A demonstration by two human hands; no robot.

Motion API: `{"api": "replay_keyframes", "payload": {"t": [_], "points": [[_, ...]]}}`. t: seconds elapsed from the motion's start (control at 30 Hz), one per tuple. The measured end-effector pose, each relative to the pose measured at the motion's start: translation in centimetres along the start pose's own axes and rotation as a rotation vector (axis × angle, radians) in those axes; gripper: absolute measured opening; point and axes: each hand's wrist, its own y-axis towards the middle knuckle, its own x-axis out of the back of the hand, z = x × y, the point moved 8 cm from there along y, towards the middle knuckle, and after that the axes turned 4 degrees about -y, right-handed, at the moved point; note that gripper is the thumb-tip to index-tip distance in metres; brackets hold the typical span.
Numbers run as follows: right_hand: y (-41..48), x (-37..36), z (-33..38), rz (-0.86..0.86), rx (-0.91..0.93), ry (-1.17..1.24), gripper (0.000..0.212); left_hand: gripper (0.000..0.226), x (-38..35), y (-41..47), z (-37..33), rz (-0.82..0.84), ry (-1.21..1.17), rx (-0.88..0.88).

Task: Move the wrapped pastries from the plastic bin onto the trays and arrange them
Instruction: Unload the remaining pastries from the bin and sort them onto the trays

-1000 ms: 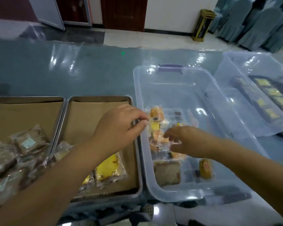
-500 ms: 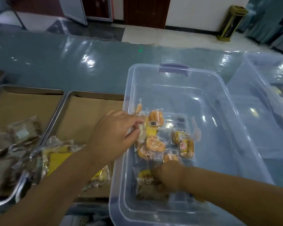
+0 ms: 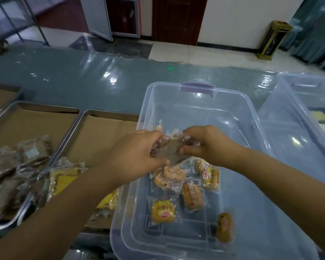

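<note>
A clear plastic bin [image 3: 233, 102] with a purple handle stands in front of me. Several wrapped orange and yellow pastries [image 3: 163, 212] lie on its floor. Above the bin's left side my left hand [image 3: 133, 152] and my right hand [image 3: 208, 145] both grip a brown wrapped pastry [image 3: 172, 150] between them, together with other small wrapped pieces that my fingers partly hide. Left of the bin is a paper-lined metal tray [image 3: 101, 132] holding yellow wrapped pastries [image 3: 64, 180] at its near end.
A second paper-lined tray [image 3: 26, 124] further left carries brown wrapped pastries [image 3: 34, 152]. Another clear bin [image 3: 298, 109] with packets inside stands at the right. The table has a glossy blue-green plastic cover [image 3: 83, 81]. A gold waste bin [image 3: 272, 42] stands on the floor beyond.
My right hand has lifted a brown wrapped pastry from the bin's near end and brought it up to my left hand. Both hands now hold it above the bin.
</note>
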Motion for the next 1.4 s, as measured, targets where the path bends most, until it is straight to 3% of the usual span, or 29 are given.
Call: {"api": "replay_keyframes", "payload": {"t": [0.07,0.17,0.27,0.43,0.57,0.73,0.87,0.97,1.13,1.27,1.4], "points": [[0.4,0.7,-0.9,-0.109,-0.051,0.129,0.015,0.016,0.7,0.7,-0.3,-0.094,0.041,0.016],[1.4,0.0,-4.3,-0.245,-0.247,0.259,0.024,0.011,3.2,1.5,0.1,-0.308,0.06,0.076],[2.7,-4.4,-7.9,-0.099,-0.489,0.299,0.052,0.014,5.8,2.2,1.0,-0.475,0.032,0.148],[5.0,-12.8,-8.6,0.087,-0.57,0.406,0.057,0.018,6.9,3.0,1.8,-0.513,-0.002,0.18],[5.7,-16.4,-7.6,0.07,-0.551,0.579,0.055,0.017,6.8,2.8,2.7,-0.513,-0.037,0.246],[5.0,-17.3,-7.6,0.109,-0.623,0.805,0.073,0.01,6.7,2.7,3.1,-0.509,-0.112,0.278],[4.0,-16.0,-8.2,0.085,-0.677,0.82,0.044,0.012,6.4,3.1,3.0,-0.514,-0.117,0.266],[3.5,-12.4,-10.1,-0.094,-0.727,0.86,0.021,0.01,6.4,3.4,3.0,-0.523,-0.121,0.236],[2.4,-5.2,-12.5,-0.417,-0.763,1.016,0.009,0.023,5.1,4.4,1.9,-0.422,-0.189,0.151],[2.0,-2.2,-10.5,-0.354,-0.595,1.21,0.008,0.025,3.0,5.1,0.9,-0.247,-0.086,0.101],[1.8,-2.2,-7.5,-0.27,-0.484,1.152,0.013,0.031,2.4,5.4,0.1,-0.28,0.081,0.04]]}}
